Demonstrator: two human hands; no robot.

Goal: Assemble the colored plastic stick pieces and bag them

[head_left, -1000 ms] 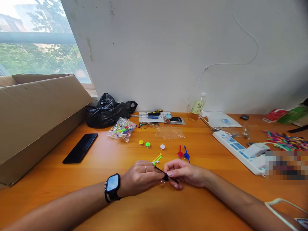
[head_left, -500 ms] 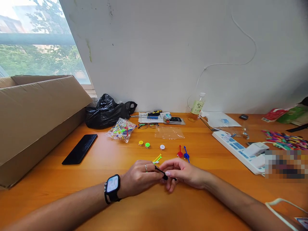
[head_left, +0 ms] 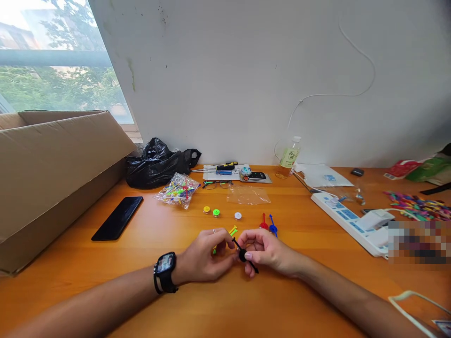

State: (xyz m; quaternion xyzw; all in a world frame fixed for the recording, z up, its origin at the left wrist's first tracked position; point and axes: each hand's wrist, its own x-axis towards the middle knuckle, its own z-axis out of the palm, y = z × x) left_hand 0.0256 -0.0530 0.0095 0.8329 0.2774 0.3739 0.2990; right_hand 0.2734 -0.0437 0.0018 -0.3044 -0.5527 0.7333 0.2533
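In front of me, my right hand (head_left: pixel 269 251) pinches a black arrow spinner (head_left: pixel 243 255) at its round hub, thumb on top. My left hand (head_left: pixel 207 256) is curved around the spinner's left side, index finger at the upper tip and thumb beside the hub; the underside of the hub is hidden. Just beyond my hands lie yellow and green arrow pieces (head_left: pixel 233 230), partly covered. A red arrow spinner (head_left: pixel 263 222) and a blue arrow spinner (head_left: pixel 273 226) stand past my right hand. Farther back sit a yellow base (head_left: pixel 206 210), a green base (head_left: pixel 216 213) and a white base (head_left: pixel 238 216).
A bag of colourful parts (head_left: pixel 179 190), glasses (head_left: pixel 217 184) and a flat clear bag (head_left: pixel 248 194) lie behind. At left are a phone (head_left: pixel 118 218) and a cardboard box (head_left: pixel 59 173). A power strip (head_left: pixel 347 225) and a bottle (head_left: pixel 289 157) stand to the right.
My left fingers have spread from their tight pinch, the index finger lifting to the arrow's upper tip. The black spinner has turned so its round hub faces me more.
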